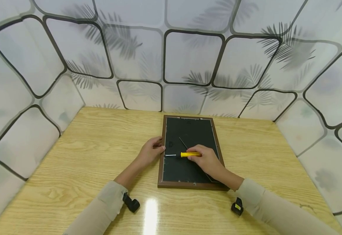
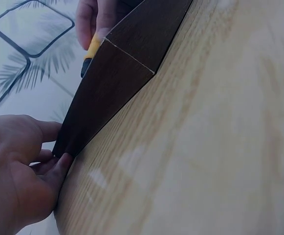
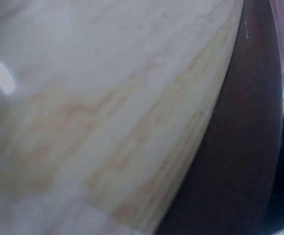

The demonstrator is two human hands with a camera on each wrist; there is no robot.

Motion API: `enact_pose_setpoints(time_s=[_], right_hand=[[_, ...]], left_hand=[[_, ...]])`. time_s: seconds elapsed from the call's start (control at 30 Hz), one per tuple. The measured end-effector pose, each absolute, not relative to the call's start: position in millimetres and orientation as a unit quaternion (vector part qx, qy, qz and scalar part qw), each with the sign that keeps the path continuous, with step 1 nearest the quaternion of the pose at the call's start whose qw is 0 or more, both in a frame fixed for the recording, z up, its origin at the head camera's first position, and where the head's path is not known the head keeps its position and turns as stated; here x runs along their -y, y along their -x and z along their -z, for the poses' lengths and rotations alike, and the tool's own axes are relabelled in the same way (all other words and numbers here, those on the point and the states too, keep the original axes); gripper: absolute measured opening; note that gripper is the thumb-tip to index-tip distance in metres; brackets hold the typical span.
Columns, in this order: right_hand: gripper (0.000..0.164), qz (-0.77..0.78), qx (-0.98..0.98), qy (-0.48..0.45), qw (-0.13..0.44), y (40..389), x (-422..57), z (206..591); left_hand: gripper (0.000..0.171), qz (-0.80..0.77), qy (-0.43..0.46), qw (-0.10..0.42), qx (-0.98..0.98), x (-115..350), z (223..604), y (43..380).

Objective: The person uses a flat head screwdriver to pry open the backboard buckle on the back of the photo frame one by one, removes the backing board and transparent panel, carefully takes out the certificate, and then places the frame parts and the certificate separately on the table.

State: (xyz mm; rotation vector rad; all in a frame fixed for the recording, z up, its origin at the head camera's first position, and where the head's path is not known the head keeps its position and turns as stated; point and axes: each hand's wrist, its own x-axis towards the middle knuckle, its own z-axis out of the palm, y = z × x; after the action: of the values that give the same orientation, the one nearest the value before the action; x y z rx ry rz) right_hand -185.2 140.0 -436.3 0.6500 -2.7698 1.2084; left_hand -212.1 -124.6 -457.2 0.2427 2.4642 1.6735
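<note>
A picture frame (image 1: pixel 188 186) lies face down on the table, its brown wooden border around a black backing board (image 1: pixel 176 171). My left hand (image 1: pixel 151 150) grips the frame's left side, thumb and fingers at the edge, as the left wrist view shows from low down. In my right hand (image 1: pixel 208 160) is a screwdriver with a yellow handle (image 1: pixel 185 154), held between thumb and fingers above the board. Its metal shaft points left and the tip meets the left inner edge, close to my left thumb. From the right wrist, mostly the frame's dark side (image 3: pixel 239 127) shows.
Light wood-grain table (image 1: pixel 106 137) surrounds the frame. Behind and at both sides stand pale patterned walls (image 1: pixel 141 58). Small metal tabs line the frame's inner edge, and a thin slanting line (image 1: pixel 183 142) crosses the board. A black wrist camera (image 1: pixel 131 203) hangs at the left cuff.
</note>
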Motion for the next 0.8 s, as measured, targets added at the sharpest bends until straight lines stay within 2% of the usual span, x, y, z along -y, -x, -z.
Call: enact_pose_setpoints(time_s=[0.8], right_hand=[[0.022,-0.376,0.895,-0.238,0.022,188.7,-122.9,402.5]], left_hand=[[0.058,-0.568,-0.077,0.073,-0.816,122.3,459.1,210.9]])
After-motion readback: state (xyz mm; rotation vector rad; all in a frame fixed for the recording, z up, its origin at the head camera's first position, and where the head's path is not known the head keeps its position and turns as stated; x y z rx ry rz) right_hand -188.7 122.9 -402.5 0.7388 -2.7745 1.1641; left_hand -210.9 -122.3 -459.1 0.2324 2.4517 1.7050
